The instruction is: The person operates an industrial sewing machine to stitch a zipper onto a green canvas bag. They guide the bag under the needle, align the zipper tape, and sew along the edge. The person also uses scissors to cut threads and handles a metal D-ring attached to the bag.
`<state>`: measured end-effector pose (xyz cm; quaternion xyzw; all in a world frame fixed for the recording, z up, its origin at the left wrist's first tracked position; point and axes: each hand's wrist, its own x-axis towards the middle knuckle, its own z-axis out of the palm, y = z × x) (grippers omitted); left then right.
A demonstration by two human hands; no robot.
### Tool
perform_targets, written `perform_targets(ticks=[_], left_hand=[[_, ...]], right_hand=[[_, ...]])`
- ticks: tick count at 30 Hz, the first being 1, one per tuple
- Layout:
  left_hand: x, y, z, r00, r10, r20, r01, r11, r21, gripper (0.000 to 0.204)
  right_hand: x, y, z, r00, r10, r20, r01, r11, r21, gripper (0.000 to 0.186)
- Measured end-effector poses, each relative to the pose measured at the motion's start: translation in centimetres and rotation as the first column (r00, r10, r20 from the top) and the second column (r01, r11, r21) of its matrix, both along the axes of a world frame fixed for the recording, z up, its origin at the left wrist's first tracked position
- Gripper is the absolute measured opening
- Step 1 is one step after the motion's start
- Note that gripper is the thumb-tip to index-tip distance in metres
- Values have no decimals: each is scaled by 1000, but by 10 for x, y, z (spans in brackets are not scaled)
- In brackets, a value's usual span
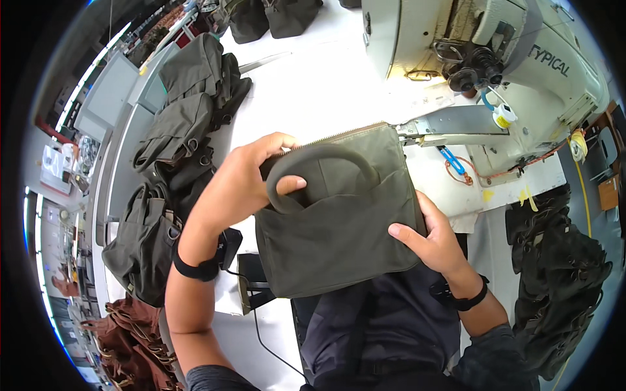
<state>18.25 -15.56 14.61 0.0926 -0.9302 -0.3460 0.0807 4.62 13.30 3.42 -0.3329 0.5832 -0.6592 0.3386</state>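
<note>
An olive-green fabric bag (pixel 339 231) with a rounded handle (pixel 319 153) and a zipper along its top edge is held up in front of me. My left hand (pixel 264 169) grips its upper left corner, the thumb reaching through the handle loop and the fingers behind the zipper edge. At the lower right side my right hand (pixel 433 238) pinches the bag, thumb on the front panel and fingers behind. The bag's top right corner lies by the narrow arm of a sewing machine (pixel 456 124); whether they touch I cannot tell.
Several green bags (pixel 147 241) are lined up along the table's left side, others (pixel 287 16) at the back. Reddish-brown bags (pixel 134 339) lie at lower left, a dark pile (pixel 554 280) at right. Blue thread snips (pixel 453 159) rest beside the machine. A cable (pixel 257 326) hangs from my left wrist.
</note>
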Motion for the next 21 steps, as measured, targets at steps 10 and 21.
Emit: perform_targets(ticks=[10, 21], left_hand=[[-2, -5, -24, 990, 142, -4, -138, 966, 218, 20], [-14, -5, -21, 984, 176, 12, -167, 907, 385, 32]], right_hand=[[3, 0, -7, 998, -37, 55, 36, 999, 3, 53], [2, 1, 8, 933, -129, -337, 165, 983, 80, 62]])
